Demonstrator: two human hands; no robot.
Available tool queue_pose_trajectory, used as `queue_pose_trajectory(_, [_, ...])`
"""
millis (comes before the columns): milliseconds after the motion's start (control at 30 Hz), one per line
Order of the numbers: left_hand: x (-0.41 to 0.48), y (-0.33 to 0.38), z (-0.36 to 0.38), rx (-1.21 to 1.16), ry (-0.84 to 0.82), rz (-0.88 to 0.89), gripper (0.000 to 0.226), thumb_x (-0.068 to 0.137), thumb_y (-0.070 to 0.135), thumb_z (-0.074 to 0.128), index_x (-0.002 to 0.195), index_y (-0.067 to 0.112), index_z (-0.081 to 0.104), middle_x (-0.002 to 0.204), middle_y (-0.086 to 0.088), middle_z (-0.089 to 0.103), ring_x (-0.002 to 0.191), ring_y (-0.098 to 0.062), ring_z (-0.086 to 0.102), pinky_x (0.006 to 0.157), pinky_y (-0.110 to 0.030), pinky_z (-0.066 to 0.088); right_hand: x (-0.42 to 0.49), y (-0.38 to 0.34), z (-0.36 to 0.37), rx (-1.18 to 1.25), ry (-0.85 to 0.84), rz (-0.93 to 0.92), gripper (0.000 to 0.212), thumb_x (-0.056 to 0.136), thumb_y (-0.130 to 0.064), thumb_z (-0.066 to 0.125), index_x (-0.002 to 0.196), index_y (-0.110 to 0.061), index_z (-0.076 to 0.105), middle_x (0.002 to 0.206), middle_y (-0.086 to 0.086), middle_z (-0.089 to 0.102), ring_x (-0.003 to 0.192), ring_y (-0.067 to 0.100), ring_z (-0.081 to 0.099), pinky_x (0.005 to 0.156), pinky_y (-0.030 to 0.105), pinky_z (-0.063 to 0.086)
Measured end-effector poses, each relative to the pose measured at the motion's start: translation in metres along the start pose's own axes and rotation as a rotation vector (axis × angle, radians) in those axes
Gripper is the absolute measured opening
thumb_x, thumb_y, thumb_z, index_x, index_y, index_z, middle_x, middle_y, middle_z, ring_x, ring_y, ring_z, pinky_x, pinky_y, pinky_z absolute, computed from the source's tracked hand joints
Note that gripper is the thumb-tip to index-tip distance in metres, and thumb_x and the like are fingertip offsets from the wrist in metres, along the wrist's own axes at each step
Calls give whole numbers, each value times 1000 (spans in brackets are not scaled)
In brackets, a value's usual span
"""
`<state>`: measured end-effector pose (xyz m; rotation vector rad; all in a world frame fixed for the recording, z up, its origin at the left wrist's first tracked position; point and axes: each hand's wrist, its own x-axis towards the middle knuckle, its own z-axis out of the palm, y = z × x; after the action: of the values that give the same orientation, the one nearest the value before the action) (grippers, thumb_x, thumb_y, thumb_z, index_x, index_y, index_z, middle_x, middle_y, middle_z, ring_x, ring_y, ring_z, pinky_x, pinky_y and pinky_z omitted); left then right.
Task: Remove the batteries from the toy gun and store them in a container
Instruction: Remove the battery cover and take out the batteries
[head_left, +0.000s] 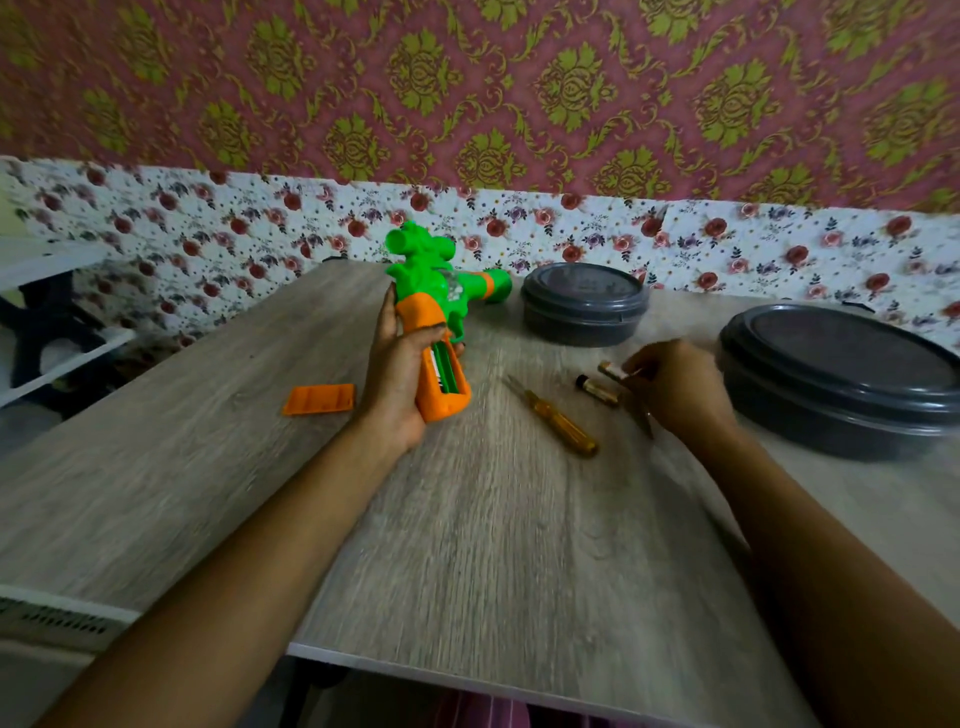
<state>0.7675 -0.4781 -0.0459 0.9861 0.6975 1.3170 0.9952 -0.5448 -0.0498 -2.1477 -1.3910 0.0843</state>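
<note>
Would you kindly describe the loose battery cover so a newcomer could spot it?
On the wooden table, look left of the toy gun in the left hand. The battery cover lies flat there: a ribbed orange rectangle, unlike the amber-handled screwdriver right of the gun.

Left forearm (260, 545) and right forearm (810, 530): bare up to the wrists. My left hand (397, 374) has a dark thumbnail (440, 327). My right hand (675, 389) shows a possible thin finger band (648, 414); blur prevents confirmation.
</note>
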Motion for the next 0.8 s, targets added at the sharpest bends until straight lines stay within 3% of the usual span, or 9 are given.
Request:
queue_pose_trajectory(133, [-3,1,3,26,-35,21,63,91,-1,39,143,32,28,110,0,58,73,-19,59,61,-26,51,2,-1,5,-44,-78,8,25,90,-12,54,114,-16,59,113,9,62,88,14,58,78,29,49])
queue_pose_trajectory(233, [-3,3,3,31,-68,19,62,94,6,36,148,32,19,124,1,51,77,-21,60,68,-28,50,-6,-12,2,-30,76,-118,23,91,-14,52,113,-13,58,113,9,61,92,15,59,83,28,50])
queue_pose_trajectory(300, [-3,3,4,101,-115,44,63,96,7,36,149,32,15,119,9,53,80,-20,61,70,-28,50,-19,-30,1,240,108,-188,17,92,-13,50,106,-13,60,103,7,63,82,10,59,73,21,50])
queue_pose_trajectory(400, [-7,4,7,297,-170,149,64,94,1,42,149,26,19,103,21,54,80,-17,60,73,-26,49,-46,-73,14,884,-183,-1,19,93,-6,48,107,-7,60,106,16,64,88,21,62,79,31,53])
queue_pose_trajectory(467, [-8,2,9,454,-216,257,65,91,-1,49,147,22,24,110,21,54,83,-7,60,86,-31,49,-58,-94,28,1094,-333,143,25,94,-2,43,115,0,56,113,21,62,96,28,61,77,28,51])
queue_pose_trajectory(533, [-9,0,8,597,-287,329,66,87,3,56,143,24,29,121,14,51,96,-5,58,96,-34,46,-67,-105,34,1224,-449,201,29,94,0,39,121,4,51,107,18,62,91,26,60,75,26,49])
queue_pose_trajectory(633, [-10,-4,8,742,-360,373,65,78,16,61,136,29,37,130,12,48,114,-5,53,96,-19,42,-72,-103,39,1344,-540,226,31,93,4,37,120,7,51,98,16,62,89,25,61,88,38,50])
queue_pose_trajectory(700, [-10,-7,8,786,-363,381,62,71,24,59,128,38,41,136,5,51,122,-8,50,102,-25,42,-72,-101,40,1367,-539,249,30,92,3,40,119,9,51,102,19,60,92,28,59,93,41,48])
queue_pose_trajectory(800, [-9,-7,6,797,-344,368,58,70,27,62,123,44,45,137,-1,53,127,-11,49,107,-34,41,-75,-102,43,1390,-507,232,26,90,3,46,113,11,54,89,15,62,78,21,61,80,31,53])
